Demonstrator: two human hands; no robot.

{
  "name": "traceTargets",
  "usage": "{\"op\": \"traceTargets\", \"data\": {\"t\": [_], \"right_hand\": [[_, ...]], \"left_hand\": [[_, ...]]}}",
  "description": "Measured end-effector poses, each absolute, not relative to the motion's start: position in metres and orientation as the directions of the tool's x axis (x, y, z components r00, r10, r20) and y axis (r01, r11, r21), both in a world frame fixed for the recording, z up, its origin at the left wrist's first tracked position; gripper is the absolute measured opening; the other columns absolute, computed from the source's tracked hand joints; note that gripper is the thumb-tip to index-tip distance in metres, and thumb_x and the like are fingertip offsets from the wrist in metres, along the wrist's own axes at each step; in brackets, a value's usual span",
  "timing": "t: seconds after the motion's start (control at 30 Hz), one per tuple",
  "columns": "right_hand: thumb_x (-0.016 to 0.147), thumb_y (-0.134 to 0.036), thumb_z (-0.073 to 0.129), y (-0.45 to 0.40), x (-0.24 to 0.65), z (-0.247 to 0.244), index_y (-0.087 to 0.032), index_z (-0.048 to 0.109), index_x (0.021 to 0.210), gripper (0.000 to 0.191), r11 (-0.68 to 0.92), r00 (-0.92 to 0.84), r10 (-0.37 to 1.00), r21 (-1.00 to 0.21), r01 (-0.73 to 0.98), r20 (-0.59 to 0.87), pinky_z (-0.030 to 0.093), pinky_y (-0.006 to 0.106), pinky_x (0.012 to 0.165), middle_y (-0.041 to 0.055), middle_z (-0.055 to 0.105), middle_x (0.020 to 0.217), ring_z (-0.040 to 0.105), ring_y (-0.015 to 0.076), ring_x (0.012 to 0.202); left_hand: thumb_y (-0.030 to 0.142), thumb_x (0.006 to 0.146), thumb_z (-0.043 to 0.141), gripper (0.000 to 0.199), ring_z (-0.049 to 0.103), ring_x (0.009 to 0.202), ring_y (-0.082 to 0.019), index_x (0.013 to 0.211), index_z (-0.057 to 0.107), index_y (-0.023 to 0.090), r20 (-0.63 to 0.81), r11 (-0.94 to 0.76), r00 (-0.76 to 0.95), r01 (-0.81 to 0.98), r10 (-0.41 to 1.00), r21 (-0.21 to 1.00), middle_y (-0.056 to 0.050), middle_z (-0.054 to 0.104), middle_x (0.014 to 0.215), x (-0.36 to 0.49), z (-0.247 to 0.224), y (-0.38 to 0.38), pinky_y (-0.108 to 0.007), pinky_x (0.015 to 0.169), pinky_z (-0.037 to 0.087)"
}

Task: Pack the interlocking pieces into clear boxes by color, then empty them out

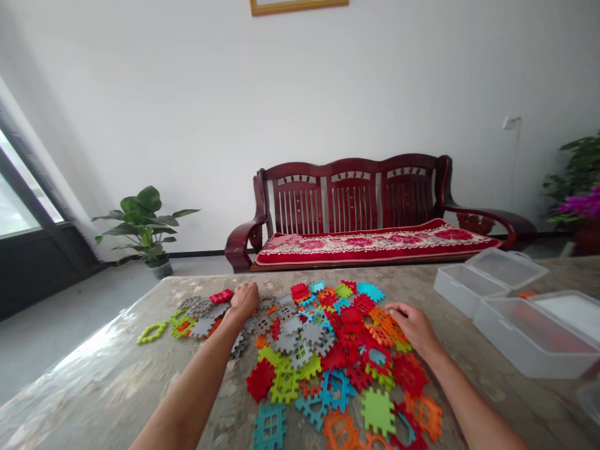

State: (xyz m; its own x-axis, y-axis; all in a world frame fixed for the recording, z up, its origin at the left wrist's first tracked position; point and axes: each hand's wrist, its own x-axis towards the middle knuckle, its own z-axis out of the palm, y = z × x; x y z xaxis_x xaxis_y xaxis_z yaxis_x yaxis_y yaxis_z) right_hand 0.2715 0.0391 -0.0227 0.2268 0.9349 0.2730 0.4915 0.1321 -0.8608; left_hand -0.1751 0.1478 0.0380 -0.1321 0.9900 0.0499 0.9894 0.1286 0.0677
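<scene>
Colourful notched plastic pieces lie in a wide spread on the table, with red ones (349,334) in the middle and grey ones (300,337) left of them. My left hand (245,299) rests over the grey pieces at the back left, beside a red piece (221,296); its fingers curl down and their tips are hidden. My right hand (410,319) is at the right edge of the spread, next to orange pieces (380,334). Its fingers are bent together, and anything between them is too small to make out. A lime ring-shaped piece (152,332) lies at the far left.
Clear plastic boxes (529,337) with open lids stand on the table (122,375) at the right. Beyond the table's back edge are a dark red wooden bench (354,209) and a potted plant (147,225).
</scene>
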Motion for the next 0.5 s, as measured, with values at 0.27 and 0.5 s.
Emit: {"op": "traceTargets", "data": {"t": [0.27, 0.5], "right_hand": [[0.074, -0.042, 0.052, 0.039, 0.272, -0.025, -0.021, 0.073, 0.082, 0.031, 0.145, 0.230, 0.930, -0.862, 0.486, 0.286, 0.051, 0.036, 0.081, 0.0064, 0.076, 0.086, 0.068, 0.0260, 0.086], [0.075, -0.043, 0.051, 0.040, 0.273, -0.025, -0.021, 0.072, 0.084, 0.031, 0.146, 0.216, 0.934, -0.856, 0.495, 0.284, 0.050, 0.036, 0.081, 0.0057, 0.076, 0.087, 0.068, 0.0256, 0.086]], "left_hand": [[0.015, 0.080, 0.049, 0.029, 0.064, 0.097, -0.024, 0.105, 0.063, 0.018, 0.100, -0.009, -0.008, 0.986, 0.995, 0.169, -0.011, 0.069, 0.101, -0.148, 0.049, 0.127, -0.032, 0.080, 0.047], [0.039, 0.092, 0.042, 0.032, 0.065, 0.085, -0.017, 0.111, 0.060, 0.022, 0.179, -0.279, 0.230, 0.901, 0.957, 0.333, -0.001, 0.071, 0.093, -0.105, 0.077, 0.108, -0.025, 0.076, 0.048]]}}
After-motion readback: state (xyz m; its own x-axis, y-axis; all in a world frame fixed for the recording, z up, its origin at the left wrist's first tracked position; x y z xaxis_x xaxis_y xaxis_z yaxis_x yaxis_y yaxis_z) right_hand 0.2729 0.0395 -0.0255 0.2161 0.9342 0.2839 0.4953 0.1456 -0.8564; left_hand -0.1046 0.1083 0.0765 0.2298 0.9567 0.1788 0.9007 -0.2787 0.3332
